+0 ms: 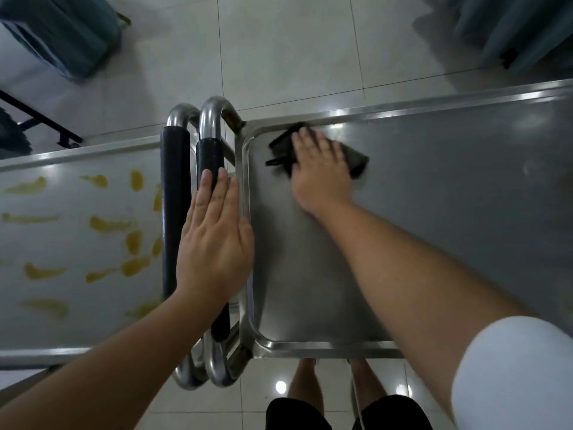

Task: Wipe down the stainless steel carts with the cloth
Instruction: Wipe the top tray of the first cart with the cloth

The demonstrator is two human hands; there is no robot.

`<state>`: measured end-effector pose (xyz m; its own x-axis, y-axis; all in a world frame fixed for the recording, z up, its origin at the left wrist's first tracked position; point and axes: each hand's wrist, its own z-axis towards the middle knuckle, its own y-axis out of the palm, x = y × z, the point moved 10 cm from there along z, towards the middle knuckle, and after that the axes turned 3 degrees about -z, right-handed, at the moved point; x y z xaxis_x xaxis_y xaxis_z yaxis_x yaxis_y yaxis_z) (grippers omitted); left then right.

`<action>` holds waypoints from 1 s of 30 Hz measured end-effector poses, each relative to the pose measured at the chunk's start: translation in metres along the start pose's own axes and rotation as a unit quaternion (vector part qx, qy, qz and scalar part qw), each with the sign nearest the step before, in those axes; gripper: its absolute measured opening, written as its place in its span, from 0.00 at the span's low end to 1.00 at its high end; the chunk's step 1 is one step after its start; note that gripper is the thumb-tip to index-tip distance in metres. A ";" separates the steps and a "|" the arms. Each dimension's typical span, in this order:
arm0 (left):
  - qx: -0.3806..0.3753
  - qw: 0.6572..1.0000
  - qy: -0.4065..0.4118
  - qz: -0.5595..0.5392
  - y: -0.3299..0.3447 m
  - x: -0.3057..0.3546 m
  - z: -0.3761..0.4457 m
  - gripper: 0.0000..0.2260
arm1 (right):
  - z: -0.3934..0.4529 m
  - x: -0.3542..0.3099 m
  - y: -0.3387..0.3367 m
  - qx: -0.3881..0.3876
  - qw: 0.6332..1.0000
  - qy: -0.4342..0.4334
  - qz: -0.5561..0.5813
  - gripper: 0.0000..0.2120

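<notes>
Right hand (321,172) presses the cloth (356,159) flat-fingered; left hand (214,237), fingers straight, rests on handle (210,156).

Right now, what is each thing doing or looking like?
Right hand: flat, pressing the cloth.
Cloth: dark, folded, on the right cart's far corner.
Left hand: flat, resting on the handle.
Handle: black grip, partly covered.
Right cart: no smears showing.
Left cart: yellow smears.

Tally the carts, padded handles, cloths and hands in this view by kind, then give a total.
Stainless steel carts: 2, the smeared left cart and the right cart
Black padded handles: 2, left handle and right handle
Dark cloth: 1
Hands: 2, left hand and right hand
Total: 7
</notes>
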<state>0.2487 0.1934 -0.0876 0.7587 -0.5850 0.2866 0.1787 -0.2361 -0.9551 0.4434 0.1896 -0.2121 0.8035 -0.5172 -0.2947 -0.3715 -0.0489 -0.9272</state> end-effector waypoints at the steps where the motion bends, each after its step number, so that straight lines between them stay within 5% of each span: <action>1: -0.002 1.000 -0.001 -0.003 0.000 0.000 0.000 0.27 | 0.001 0.034 -0.011 0.015 0.999 0.036 0.001 0.31; 7: -0.005 0.999 -0.008 -0.033 -0.001 0.000 -0.001 0.27 | -0.056 0.266 -0.069 0.076 0.946 0.314 0.018 0.32; 12: -0.013 0.999 -0.010 -0.037 -0.001 0.000 -0.001 0.27 | -0.060 0.268 -0.067 0.069 0.910 0.409 0.032 0.31; 17: -0.015 1.000 -0.006 -0.019 0.001 -0.003 0.000 0.29 | -0.016 0.112 -0.028 0.027 0.966 0.255 0.017 0.32; 22: -0.006 1.000 0.006 -0.004 0.002 -0.003 0.000 0.29 | -0.007 -0.080 0.021 -0.066 0.991 -0.101 -0.053 0.32; 26: -0.001 1.000 -0.005 -0.021 0.002 -0.006 0.001 0.28 | -0.021 -0.080 0.023 -0.062 0.984 -0.161 -0.047 0.30; 30: 0.001 0.999 -0.014 -0.043 0.003 -0.008 0.001 0.28 | -0.040 0.028 0.003 -0.043 0.994 -0.083 -0.050 0.31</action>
<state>0.2433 0.1979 -0.0927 0.7577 -0.5409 0.3652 0.2444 -0.2836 -0.9273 0.4464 0.1412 -0.2136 0.9013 -0.3585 -0.2433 -0.3189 -0.1688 -0.9326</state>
